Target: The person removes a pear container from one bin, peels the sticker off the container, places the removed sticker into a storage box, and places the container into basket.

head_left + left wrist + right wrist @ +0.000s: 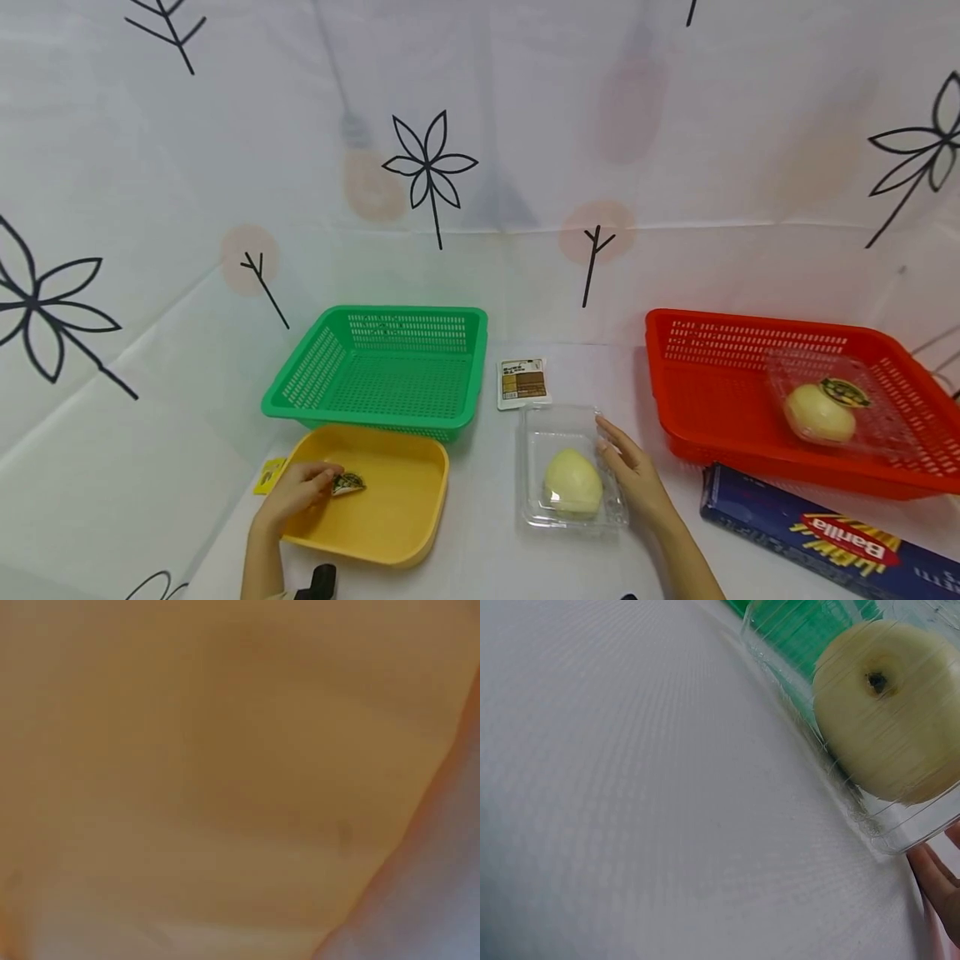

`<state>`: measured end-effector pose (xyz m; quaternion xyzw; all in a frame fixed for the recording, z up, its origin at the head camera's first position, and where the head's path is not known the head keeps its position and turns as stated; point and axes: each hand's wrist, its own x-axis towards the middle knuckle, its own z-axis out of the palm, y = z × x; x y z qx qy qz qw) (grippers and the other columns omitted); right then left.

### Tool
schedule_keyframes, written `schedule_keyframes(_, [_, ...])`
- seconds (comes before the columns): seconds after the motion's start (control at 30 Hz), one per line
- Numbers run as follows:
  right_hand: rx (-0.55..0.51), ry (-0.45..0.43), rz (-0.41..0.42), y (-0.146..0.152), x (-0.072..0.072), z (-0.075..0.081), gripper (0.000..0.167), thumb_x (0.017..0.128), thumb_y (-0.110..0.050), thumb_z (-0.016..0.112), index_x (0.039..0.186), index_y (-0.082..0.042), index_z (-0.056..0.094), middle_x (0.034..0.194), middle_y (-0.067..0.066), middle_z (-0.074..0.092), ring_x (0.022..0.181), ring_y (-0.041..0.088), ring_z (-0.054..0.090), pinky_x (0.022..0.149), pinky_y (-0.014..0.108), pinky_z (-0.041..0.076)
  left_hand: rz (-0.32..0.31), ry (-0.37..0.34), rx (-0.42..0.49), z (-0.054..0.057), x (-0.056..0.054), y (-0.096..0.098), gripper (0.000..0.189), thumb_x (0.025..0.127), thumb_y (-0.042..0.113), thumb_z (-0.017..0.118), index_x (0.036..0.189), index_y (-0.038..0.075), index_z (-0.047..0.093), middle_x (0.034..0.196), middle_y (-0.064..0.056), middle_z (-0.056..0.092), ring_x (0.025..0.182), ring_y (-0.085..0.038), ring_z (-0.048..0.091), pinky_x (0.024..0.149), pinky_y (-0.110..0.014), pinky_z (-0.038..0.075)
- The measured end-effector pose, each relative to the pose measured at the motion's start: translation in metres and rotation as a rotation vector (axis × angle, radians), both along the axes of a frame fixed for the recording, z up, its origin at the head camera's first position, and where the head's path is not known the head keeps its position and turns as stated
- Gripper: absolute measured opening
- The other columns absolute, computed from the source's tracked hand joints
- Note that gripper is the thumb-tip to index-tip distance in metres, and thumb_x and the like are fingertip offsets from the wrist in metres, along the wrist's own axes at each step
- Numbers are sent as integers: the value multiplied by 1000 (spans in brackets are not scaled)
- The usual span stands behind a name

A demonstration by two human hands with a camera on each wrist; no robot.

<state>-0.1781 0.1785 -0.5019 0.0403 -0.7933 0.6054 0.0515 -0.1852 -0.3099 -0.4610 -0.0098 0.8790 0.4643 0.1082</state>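
Head cam: left hand [296, 493] pinching a small dark-patterned label [347, 483] over a yellow plastic tub [390, 533], right hand [633, 477] relaxed against a clear plastic clamshell [543, 433], round pale-yellow fruit [573, 482] inside. Left wrist: just blur tbh. Right wrist: fingertips at clamshell's edge.

The left grip [303, 490] pinches, fingers bent; the right grip [628, 468] points forward, fingers nearly straight, its forearm [681, 554] slanting inward.
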Motion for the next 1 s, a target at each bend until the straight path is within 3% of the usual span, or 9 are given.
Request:
schedule_keyframes(0.33, [-1,1,2,0,-1,-1,46,100,-23,45,142,-6,39,146,22,35,126,41,42,100,53,35,4,12,-126,4,-1,6,29,97,5,43,112,-13,61,93,-12,61,76,-18,47,60,-24,38])
schedule_keyframes(0.5, [-20,3,5,1,0,-3,47,99,-24,46,141,-5,39,146,23,34,126,42,40,100,55,34,4,12,-112,4,0,7,29,97,4,43,112,-14,60,88,-9,60,73,-18,46,58,-23,37])
schedule_keyframes(0.73, [-20,9,5,2,0,-5,46,99,-23,46,142,-5,39,146,23,35,126,42,39,100,53,34,-57,29,-126,4,0,5,28,97,5,44,105,-14,61,74,-7,54,65,-15,42,56,-23,34])
schedule_keyframes(0.93, [-25,4,13,1,0,-3,47,100,-24,46,142,-6,38,147,24,33,127,43,39,100,53,32,-30,37,-151,3,-2,6,25,97,8,47,92,-10,62,71,-6,52,65,-14,43,56,-23,35])
schedule_keyframes(1.0, [-26,1,14,1,0,-2,47,100,-24,46,142,-6,38,146,24,33,127,43,39,100,53,32,-21,41,-160,2,-2,7,25,96,8,47,97,-13,62,75,-10,56,66,-15,46,57,-23,38])
